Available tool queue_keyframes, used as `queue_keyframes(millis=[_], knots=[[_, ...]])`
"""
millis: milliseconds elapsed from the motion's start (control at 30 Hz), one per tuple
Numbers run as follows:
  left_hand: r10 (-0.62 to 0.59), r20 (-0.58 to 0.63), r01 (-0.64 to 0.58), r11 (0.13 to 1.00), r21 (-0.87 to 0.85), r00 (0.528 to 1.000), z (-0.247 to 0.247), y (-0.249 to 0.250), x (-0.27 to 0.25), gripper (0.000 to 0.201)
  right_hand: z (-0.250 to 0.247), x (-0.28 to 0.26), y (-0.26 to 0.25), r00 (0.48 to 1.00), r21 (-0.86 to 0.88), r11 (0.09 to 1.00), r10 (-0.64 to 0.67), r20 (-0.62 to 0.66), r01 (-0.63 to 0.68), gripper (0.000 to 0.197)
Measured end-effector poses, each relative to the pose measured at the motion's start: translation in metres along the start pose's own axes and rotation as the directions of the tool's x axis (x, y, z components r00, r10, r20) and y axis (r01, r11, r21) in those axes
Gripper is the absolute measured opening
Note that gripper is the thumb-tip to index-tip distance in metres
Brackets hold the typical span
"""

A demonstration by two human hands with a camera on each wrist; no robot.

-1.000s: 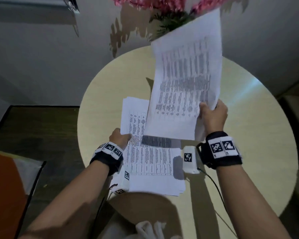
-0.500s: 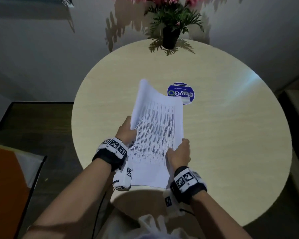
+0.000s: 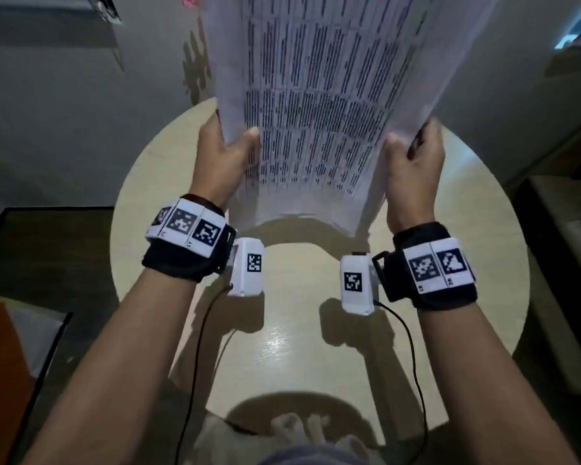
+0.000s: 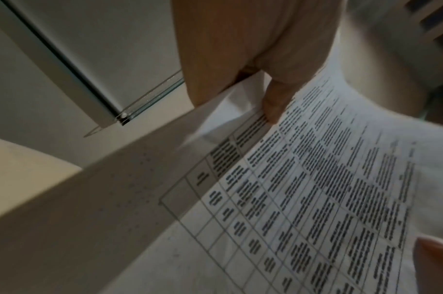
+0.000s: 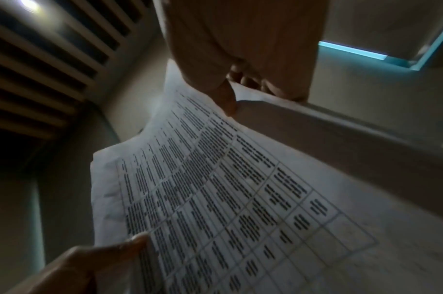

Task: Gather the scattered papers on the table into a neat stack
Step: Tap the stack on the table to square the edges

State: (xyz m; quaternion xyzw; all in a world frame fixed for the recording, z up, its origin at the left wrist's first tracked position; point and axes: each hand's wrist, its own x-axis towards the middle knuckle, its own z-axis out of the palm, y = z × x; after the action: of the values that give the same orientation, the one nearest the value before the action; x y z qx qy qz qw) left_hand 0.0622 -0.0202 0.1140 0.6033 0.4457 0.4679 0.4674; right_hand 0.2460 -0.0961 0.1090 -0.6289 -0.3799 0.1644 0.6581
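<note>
You hold the papers (image 3: 319,122) upright above the round table (image 3: 477,229), lifted clear of its top, their lower edge hanging toward 6 o'clock and the sheets running up past the frame at 12 o'clock. Your left hand (image 3: 220,159) grasps the 9 o'clock edge, thumb on the printed face and fingers behind; your right hand (image 3: 413,169) grasps the 3 o'clock edge the same way. The wrist views show each thumb pressed on the printed table. This looks like the squaring step: the sheets are gathered, but the bottom edges look uneven. The next move probably calls for loosening both grips a little and tapping the lower edge on the table, then laying the stack flat.
</note>
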Motion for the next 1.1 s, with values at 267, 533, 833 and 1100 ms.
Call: queue_keyframes(millis=[267,533,833,1100], knots=[[0.126,-0.164,-0.161,0.962,-0.220,0.978,0.006,0.003,-0.012,0.050,-0.003,-0.047,0.022,0.997,0.057,0.997,0.060,-0.051,-0.057,0.058],[0.507,-0.090,-0.450,0.822,0.349,0.857,0.002,0.009,0.011,0.039,0.004,0.003,-0.023,0.911,-0.365,0.865,-0.402,-0.092,0.344,0.059],[0.085,-0.105,-0.094,0.991,-0.090,0.991,0.018,-0.019,0.015,0.040,0.007,-0.014,0.040,0.988,-0.008,0.991,0.136,-0.067,-0.137,0.019],[0.267,-0.108,-0.286,0.923,-0.257,0.958,0.008,0.011,0.029,0.019,-0.013,0.010,0.013,0.993,0.170,0.982,-0.074,-0.091,0.088,0.028]])
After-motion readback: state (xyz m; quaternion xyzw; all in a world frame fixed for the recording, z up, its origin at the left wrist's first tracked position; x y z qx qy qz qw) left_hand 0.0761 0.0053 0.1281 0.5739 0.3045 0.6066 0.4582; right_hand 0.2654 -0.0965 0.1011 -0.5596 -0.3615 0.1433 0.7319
